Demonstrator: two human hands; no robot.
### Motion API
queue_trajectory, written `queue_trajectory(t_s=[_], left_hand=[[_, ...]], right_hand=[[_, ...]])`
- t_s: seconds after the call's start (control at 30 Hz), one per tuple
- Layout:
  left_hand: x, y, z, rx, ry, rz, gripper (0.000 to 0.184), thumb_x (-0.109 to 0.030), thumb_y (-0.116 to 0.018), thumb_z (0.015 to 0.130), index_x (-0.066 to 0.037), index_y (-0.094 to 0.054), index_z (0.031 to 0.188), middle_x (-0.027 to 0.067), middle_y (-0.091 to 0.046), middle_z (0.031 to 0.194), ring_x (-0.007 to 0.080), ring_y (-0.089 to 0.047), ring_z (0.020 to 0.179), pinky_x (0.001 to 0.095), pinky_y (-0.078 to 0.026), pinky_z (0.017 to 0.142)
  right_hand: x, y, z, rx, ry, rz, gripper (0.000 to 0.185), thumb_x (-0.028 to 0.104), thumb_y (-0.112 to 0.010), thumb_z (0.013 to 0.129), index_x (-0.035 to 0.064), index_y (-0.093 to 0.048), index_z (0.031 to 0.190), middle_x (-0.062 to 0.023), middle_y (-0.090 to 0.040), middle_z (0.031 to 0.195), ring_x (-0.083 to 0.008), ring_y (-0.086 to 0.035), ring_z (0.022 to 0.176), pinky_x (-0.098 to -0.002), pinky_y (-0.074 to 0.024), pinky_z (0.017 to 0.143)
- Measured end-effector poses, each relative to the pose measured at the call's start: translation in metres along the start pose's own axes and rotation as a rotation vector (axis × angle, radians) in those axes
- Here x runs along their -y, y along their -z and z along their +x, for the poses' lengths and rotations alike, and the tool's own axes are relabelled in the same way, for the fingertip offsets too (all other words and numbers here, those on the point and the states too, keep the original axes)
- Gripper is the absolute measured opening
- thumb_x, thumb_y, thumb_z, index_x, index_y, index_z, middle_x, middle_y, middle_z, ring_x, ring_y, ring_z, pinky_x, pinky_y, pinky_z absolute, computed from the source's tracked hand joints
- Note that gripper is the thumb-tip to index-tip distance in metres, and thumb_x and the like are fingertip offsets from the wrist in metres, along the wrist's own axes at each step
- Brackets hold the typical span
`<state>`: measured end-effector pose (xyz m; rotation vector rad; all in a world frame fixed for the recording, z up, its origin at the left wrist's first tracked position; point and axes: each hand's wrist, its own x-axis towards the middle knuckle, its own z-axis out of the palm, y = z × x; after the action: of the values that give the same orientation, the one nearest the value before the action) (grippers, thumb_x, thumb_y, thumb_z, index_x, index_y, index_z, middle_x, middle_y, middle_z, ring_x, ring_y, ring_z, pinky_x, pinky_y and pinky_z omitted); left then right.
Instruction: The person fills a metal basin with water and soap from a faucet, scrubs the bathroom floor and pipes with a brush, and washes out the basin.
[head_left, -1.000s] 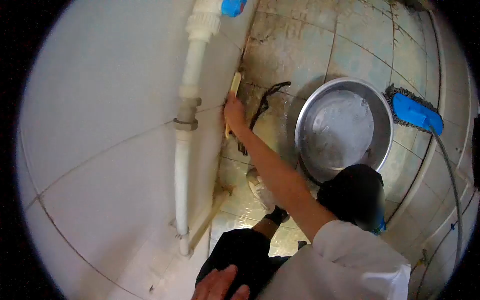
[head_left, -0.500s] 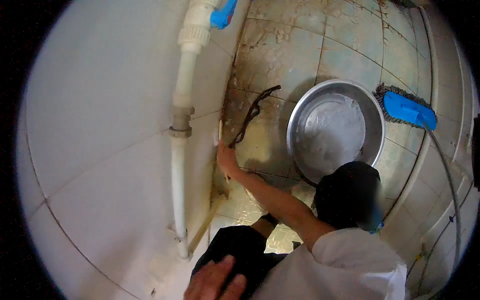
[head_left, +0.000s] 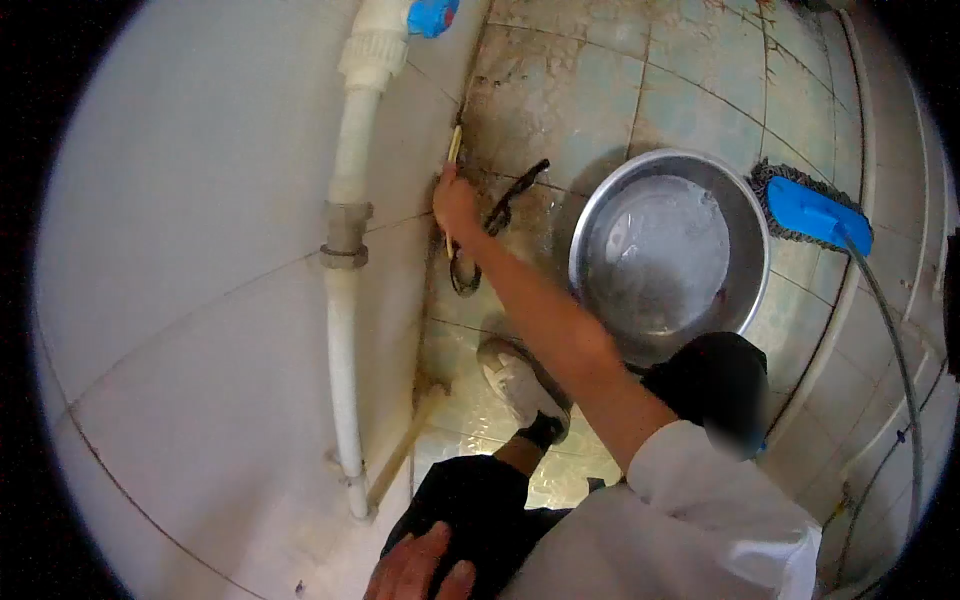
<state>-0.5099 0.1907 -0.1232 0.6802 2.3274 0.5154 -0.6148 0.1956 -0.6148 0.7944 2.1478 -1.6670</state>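
Observation:
A thin pale-yellow handle (head_left: 455, 145) is in my right hand (head_left: 457, 205), low at the corner of wall and floor. The tool's working end cannot be made out. Just right of this hand, a dark, twisted strip (head_left: 500, 212) lies on the wet, stained floor tiles (head_left: 590, 90). At the bottom edge, my left hand (head_left: 415, 570) rests on the black cloth over a knee (head_left: 460, 500), fingers apart, holding nothing visible.
A metal basin (head_left: 755, 215) with cloudy water stands on the floor. Beyond it lies a blue mop head (head_left: 815, 212) with a grey hose-like handle (head_left: 895, 340). A white pipe (head_left: 343, 370) runs along the left wall. A shoe (head_left: 515, 385) and a partly blurred black shape (head_left: 710, 375) are nearer.
My right hand first slid down along the wall's foot with the yellow handle, then back up. The view shifted slightly, and more of the shoe shows. My left hand stayed at the knee.

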Motion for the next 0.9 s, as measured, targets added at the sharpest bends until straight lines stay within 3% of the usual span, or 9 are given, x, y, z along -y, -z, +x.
queue_trajectory(t_s=[0.13,0.3,0.43,0.47,0.57,0.63,0.67,0.8,0.9], left_hand=[[0.007,-0.005,-0.007,-0.004,-0.045,-0.02,0.053,-0.037,-0.05,0.084,0.003,-0.042,0.118,0.0271,-0.046,0.116,0.0429,-0.049,0.101,0.0473,-0.041,0.085],[-0.002,0.002,-0.002,0.04,-0.005,0.046,0.057,-0.04,-0.053,0.082,0.003,-0.042,0.119,0.0265,-0.046,0.117,0.043,-0.049,0.101,0.0469,-0.041,0.084],[0.007,0.001,0.001,0.041,-0.054,0.007,0.058,-0.039,-0.052,0.082,0.004,-0.041,0.119,0.0269,-0.046,0.118,0.0428,-0.049,0.102,0.0462,-0.042,0.084],[0.014,-0.002,-0.002,-0.017,-0.04,-0.003,0.058,-0.038,-0.052,0.083,0.005,-0.041,0.119,0.0273,-0.046,0.118,0.0428,-0.049,0.102,0.0463,-0.042,0.084],[0.008,0.001,-0.005,-0.04,0.038,0.047,0.058,-0.039,-0.052,0.082,0.005,-0.04,0.12,0.0273,-0.045,0.118,0.0429,-0.049,0.101,0.0464,-0.042,0.084],[0.0,0.007,0.003,-0.006,0.017,0.018,0.055,-0.037,-0.05,0.084,0.004,-0.042,0.119,0.0272,-0.046,0.117,0.0428,-0.05,0.1,0.0464,-0.042,0.083],[-0.002,0.007,0.005,0.049,0.011,0.021,0.053,-0.035,-0.05,0.084,0.004,-0.042,0.118,0.0269,-0.046,0.117,0.0425,-0.05,0.1,0.0466,-0.042,0.083],[0.006,-0.004,-0.014,-0.064,0.0,0.007,0.049,-0.032,-0.051,0.084,0.002,-0.044,0.118,0.026,-0.046,0.118,0.0417,-0.051,0.099,0.0461,-0.043,0.083],[0.011,-0.009,-0.023,-0.219,0.056,-0.014,0.049,-0.033,-0.052,0.083,0.002,-0.045,0.117,0.0258,-0.046,0.118,0.0415,-0.051,0.099,0.0456,-0.043,0.082]], right_hand=[[-0.039,-0.034,-0.027,0.024,0.084,-0.121,0.054,0.035,-0.017,0.094,-0.0054,-0.053,0.092,-0.0245,-0.056,0.09,-0.0333,-0.056,0.075,-0.0412,-0.0449,0.073],[0.036,0.038,0.028,0.067,0.032,-0.122,0.043,0.027,-0.024,0.094,-0.0035,-0.048,0.113,-0.0259,-0.054,0.101,-0.0338,-0.055,0.077,-0.0434,-0.0442,0.071],[-0.011,-0.019,-0.059,0.045,-0.016,0.024,0.045,0.02,-0.046,0.086,-0.0078,-0.038,0.12,-0.0139,-0.055,0.093,-0.0261,-0.055,0.082,-0.0405,-0.0461,0.066],[-0.013,-0.028,-0.055,-0.077,0.041,0.032,0.042,0.028,-0.034,0.09,-0.0062,-0.044,0.113,-0.0189,-0.056,0.088,-0.0317,-0.055,0.076,-0.0433,-0.0448,0.064],[0.026,0.027,0.032,0.038,0.084,-0.206,0.042,0.026,-0.034,0.087,-0.0079,-0.046,0.108,-0.0223,-0.056,0.085,-0.0352,-0.055,0.075,-0.0461,-0.0444,0.064],[0.022,0.035,0.048,0.117,0.153,-0.5,0.046,0.015,-0.048,0.079,-0.0106,-0.041,0.117,-0.0215,-0.055,0.093,-0.0314,-0.054,0.079,-0.046,-0.0453,0.067],[0.006,0.025,0.015,-0.118,0.298,-0.34,0.037,0.023,-0.035,0.087,-0.0089,-0.047,0.101,-0.0218,-0.055,0.081,-0.033,-0.054,0.071,-0.0451,-0.044,0.06],[-0.056,-0.012,-0.114,0.375,0.155,-0.461,0.041,0.011,-0.046,0.082,0.0016,-0.044,0.121,-0.017,-0.055,0.087,-0.031,-0.055,0.076,-0.0409,-0.0482,0.067],[-0.079,-0.014,-0.138,0.481,0.028,-0.335,0.039,0.014,-0.048,0.083,0.0036,-0.045,0.121,-0.0157,-0.054,0.087,-0.0308,-0.054,0.073,-0.0394,-0.0468,0.061]])
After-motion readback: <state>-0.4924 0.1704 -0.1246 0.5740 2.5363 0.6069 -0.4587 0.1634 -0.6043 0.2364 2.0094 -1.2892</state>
